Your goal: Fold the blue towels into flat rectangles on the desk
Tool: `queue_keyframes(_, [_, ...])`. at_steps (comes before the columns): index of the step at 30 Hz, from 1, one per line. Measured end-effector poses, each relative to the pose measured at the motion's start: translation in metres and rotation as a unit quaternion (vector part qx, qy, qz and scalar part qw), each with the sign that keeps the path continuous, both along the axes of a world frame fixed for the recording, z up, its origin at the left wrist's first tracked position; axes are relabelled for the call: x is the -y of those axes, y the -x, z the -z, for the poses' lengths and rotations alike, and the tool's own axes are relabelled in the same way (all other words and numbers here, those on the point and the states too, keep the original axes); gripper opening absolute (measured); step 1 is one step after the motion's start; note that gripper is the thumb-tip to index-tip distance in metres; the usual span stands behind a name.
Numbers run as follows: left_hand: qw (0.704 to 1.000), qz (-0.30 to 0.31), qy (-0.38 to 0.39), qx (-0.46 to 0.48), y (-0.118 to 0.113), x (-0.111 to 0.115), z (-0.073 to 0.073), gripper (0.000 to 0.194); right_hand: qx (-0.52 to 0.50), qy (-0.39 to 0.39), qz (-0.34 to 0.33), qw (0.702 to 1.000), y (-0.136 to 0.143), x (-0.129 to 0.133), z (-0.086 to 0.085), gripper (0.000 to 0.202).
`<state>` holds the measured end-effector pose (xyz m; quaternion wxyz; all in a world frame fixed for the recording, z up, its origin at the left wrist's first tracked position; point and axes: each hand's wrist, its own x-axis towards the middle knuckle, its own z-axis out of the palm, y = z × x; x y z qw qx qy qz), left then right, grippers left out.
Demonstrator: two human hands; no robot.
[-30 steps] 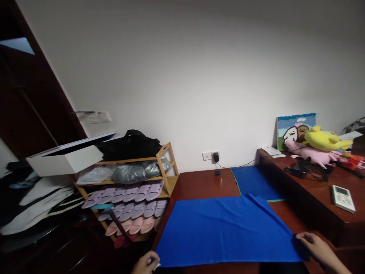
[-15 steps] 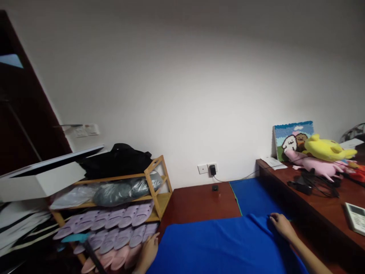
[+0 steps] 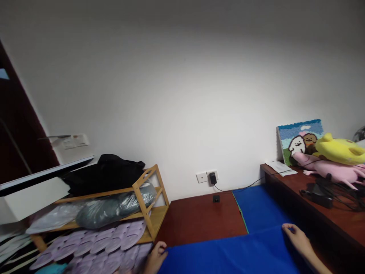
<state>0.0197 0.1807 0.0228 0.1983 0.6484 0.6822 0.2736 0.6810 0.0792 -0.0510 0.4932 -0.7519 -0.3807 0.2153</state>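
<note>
A blue cloth (image 3: 228,255) stretches between my two hands low in view, its far edge nearly straight. My left hand (image 3: 156,258) is closed at its left corner, beside the slipper rack. My right hand (image 3: 299,240) pinches the right corner, close to the raised dark red ledge. Behind the cloth, a second blue piece with a green edge (image 3: 252,209) lies on the dark red wooden surface (image 3: 199,217). The near part of the held cloth runs out of view.
At left, a wooden rack (image 3: 151,217) holds lilac slippers (image 3: 111,239), plastic-wrapped items and a black bag (image 3: 105,173). At right, the ledge carries plush toys (image 3: 339,148), a picture (image 3: 299,140) and a black adapter (image 3: 319,194). A plug (image 3: 212,178) sits in the wall socket.
The view has tilted up and shifted slightly. Both hands sit lower in the picture, and the cloth's far edge is straighter and tauter between them.
</note>
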Motion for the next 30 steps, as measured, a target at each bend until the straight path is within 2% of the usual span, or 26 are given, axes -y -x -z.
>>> queue_keyframes(5, [0.977, 0.049, 0.028, 0.204, 0.002, -0.001, -0.015, 0.05, 0.063, 0.015, -0.04, 0.997, -0.01, 0.008, 0.003, 0.035])
queue_keyframes(7, [0.963, 0.061, 0.056, 0.257, 0.007, 0.0, -0.019, 0.056, 0.094, -0.006, -0.054, 0.994, -0.01, 0.009, 0.008, 0.032])
queue_keyframes(10, [0.953, 0.043, 0.056, 0.294, 0.016, 0.002, -0.023, 0.067, 0.128, -0.021, -0.049, 0.99, -0.008, 0.008, 0.016, 0.038])
queue_keyframes(14, [0.981, 0.007, -0.03, 0.19, 0.026, -0.001, -0.021, 0.063, 0.208, 0.012, -0.053, 0.977, -0.004, 0.012, 0.019, 0.047])
queue_keyframes(18, [0.991, -0.024, -0.083, 0.102, 0.026, -0.005, -0.005, 0.039, 0.293, 0.06, -0.05, 0.953, 0.0, 0.022, 0.017, 0.054])
queue_keyframes(21, [0.992, -0.024, -0.111, 0.047, 0.02, -0.002, 0.007, 0.023, 0.321, 0.09, -0.054, 0.941, -0.002, 0.027, 0.016, 0.059])
queue_keyframes(25, [0.989, -0.021, -0.145, -0.024, 0.011, 0.007, 0.014, 0.037, 0.344, 0.093, -0.041, 0.934, 0.006, 0.027, 0.006, 0.059])
queue_keyframes(27, [0.987, -0.009, -0.155, -0.043, 0.006, 0.013, 0.018, 0.039, 0.369, 0.04, -0.058, 0.927, 0.031, 0.025, -0.006, 0.056])
queue_keyframes(30, [0.984, 0.03, -0.147, -0.092, -0.001, 0.023, 0.029, 0.039, 0.369, -0.046, -0.151, 0.916, 0.112, 0.02, -0.029, 0.049])
